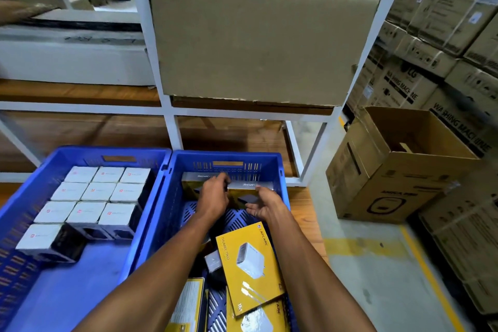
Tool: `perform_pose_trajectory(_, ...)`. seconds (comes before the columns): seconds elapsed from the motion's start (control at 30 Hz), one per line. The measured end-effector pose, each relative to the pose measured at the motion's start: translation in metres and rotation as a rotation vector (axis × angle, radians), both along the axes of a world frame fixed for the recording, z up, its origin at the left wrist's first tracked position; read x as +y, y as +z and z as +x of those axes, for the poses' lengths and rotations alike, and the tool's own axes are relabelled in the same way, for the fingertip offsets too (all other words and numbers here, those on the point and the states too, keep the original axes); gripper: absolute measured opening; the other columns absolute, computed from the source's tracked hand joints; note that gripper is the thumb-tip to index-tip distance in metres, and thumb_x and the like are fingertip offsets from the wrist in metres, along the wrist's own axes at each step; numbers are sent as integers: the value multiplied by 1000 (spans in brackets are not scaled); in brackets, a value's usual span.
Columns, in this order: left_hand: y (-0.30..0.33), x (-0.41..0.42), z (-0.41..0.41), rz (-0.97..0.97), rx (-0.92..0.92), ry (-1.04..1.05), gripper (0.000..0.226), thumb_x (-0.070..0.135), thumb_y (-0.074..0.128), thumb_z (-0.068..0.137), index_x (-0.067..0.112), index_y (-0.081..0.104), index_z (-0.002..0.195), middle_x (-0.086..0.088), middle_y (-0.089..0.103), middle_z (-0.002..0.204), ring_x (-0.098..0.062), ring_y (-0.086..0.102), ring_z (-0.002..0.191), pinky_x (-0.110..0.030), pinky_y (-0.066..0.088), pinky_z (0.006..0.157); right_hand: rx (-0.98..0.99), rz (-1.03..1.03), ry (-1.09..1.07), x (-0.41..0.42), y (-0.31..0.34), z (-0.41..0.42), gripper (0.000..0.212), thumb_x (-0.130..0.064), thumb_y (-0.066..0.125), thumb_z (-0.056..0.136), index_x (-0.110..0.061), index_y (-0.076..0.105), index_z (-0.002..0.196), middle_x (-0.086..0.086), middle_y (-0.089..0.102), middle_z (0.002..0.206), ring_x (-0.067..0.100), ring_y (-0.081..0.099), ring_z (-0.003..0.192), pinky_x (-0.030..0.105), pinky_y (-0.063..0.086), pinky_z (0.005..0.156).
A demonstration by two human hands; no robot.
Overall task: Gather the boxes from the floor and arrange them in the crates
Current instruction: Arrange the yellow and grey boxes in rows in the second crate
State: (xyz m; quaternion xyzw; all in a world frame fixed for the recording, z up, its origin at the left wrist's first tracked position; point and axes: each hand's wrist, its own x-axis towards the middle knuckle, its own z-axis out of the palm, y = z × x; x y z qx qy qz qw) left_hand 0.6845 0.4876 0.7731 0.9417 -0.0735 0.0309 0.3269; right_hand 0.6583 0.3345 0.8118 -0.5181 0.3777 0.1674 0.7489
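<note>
Big brown carton (258, 38) fills the white rack (147, 43) at top center. Lower left, a blue crate (24, 197) packed with white boxes (89, 194) in rows of 3. Right next to it, a second blue crate (280, 167) with yellow boxes (249, 261) loose at the bottom center. At its far wall, left hand (213, 198) curls onto 1 upright yellow box (190, 183), right hand (262, 203) half-open, fingers touching the neighboring one (249, 191).

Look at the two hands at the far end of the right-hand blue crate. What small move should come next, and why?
Probably push the yellow box under both hands flush against the crate's far wall, beside the one already standing there. The left hand grips its top edge, the right hand rests open at its side, and more loose yellow boxes wait nearer.
</note>
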Motion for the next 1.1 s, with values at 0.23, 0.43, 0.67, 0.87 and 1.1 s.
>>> perform_pose_trajectory(0.23, -17, -2, 10, -147, 387, 224, 13, 24, 75, 91, 12, 71, 88, -7, 74, 89, -23, 71, 86, -37, 60, 80, 42, 164, -138, -1, -3, 12, 61, -36, 48, 109, -5, 27, 157, 37, 34, 157, 52, 46, 138, 59, 39, 111)
perform_pose_trajectory(0.43, -25, -8, 5, -804, 831, 430, 23, 1, 41, 103, -4, 64, 104, -21, 73, 102, -26, 73, 90, -34, 65, 70, 39, 180, -156, 6, -5, 15, 55, -30, 49, 109, -5, 31, 155, 35, 36, 156, 50, 44, 141, 58, 34, 118)
perform_pose_trajectory(0.67, -32, -12, 0, -924, 885, 372, 32, -25, 32, 92, -4, 56, 91, -21, 59, 99, -29, 62, 101, -42, 58, 100, 6, 165, -137, 2, -17, 14, 48, -34, 48, 109, -10, 40, 151, 31, 49, 148, 45, 50, 138, 55, 35, 120)
perform_pose_trajectory(0.87, -35, -16, -2, -878, 798, 392, 30, -9, 33, 105, -1, 59, 92, -23, 64, 99, -26, 66, 93, -35, 60, 87, -4, 182, -157, 0, -18, 11, 44, -35, 50, 108, -8, 47, 143, 28, 58, 142, 43, 55, 134, 51, 42, 112)
perform_pose_trajectory(1.1, -36, -6, 0, -766, 794, 276, 22, -14, 52, 96, 2, 63, 86, -18, 61, 88, -29, 60, 90, -37, 54, 84, -14, 188, -167, 1, -23, 10, 46, -31, 48, 110, -8, 42, 149, 29, 48, 151, 41, 47, 142, 49, 36, 120)
